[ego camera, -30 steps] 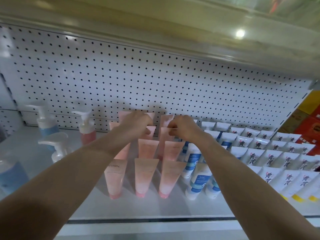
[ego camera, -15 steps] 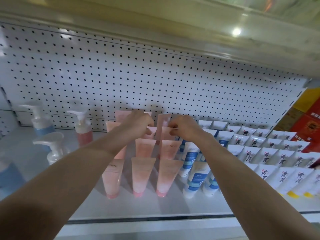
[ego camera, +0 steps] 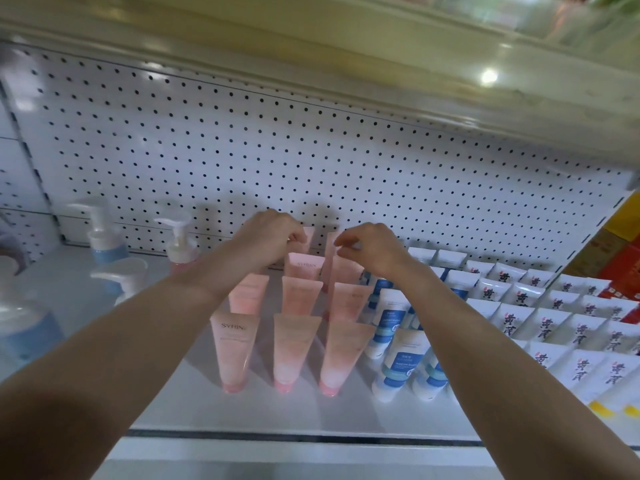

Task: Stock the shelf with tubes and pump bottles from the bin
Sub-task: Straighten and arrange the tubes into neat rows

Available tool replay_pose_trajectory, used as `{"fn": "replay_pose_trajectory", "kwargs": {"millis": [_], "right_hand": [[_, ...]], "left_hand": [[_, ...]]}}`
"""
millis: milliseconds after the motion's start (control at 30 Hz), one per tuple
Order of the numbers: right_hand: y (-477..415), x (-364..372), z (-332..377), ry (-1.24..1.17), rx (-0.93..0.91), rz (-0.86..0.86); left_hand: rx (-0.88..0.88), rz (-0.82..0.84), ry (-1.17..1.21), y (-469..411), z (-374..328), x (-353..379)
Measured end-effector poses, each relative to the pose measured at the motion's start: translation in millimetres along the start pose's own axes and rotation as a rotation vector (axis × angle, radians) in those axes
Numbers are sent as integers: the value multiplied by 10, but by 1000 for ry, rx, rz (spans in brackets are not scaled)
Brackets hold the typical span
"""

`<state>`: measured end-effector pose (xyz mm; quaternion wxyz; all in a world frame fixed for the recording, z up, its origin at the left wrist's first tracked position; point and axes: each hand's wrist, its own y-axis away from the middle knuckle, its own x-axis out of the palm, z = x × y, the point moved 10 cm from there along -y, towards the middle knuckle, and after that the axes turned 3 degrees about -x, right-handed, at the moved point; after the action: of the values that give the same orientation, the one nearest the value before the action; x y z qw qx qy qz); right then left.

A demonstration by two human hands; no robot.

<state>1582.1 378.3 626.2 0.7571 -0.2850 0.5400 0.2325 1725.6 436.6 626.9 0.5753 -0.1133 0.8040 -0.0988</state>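
Head view: my left hand (ego camera: pixel 268 233) and right hand (ego camera: pixel 372 249) are curling over the rearmost of the pink tubes (ego camera: pixel 300 296); whether they are pinching, I cannot tell. Pump bottles (ego camera: pixel 178 244) are standing at the left on the shelf (ego camera: pixel 194 410); stocking is seeming well advanced.

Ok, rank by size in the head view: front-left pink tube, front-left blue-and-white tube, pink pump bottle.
1. front-left pink tube, front-left blue-and-white tube: alike, unranked.
2. pink pump bottle: smallest, but farther back.

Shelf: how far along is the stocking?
Done: pink tubes stand in three columns, pump bottles at left. In hand: left hand and right hand hover at the rearmost pink tubes, fingers curled; grip unclear. Left: cannot tell, the bin is out of view.
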Motion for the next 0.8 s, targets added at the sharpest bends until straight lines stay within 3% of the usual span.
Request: {"fn": "replay_pose_trajectory", "kwargs": {"millis": [300, 800], "right_hand": [[-193, 213, 602, -49, -124, 58], [-263, 508, 579, -61, -78, 126]], "left_hand": [[-72, 25, -59, 258, 388, -222], [-185, 53, -86, 304, 743, 0]]}}
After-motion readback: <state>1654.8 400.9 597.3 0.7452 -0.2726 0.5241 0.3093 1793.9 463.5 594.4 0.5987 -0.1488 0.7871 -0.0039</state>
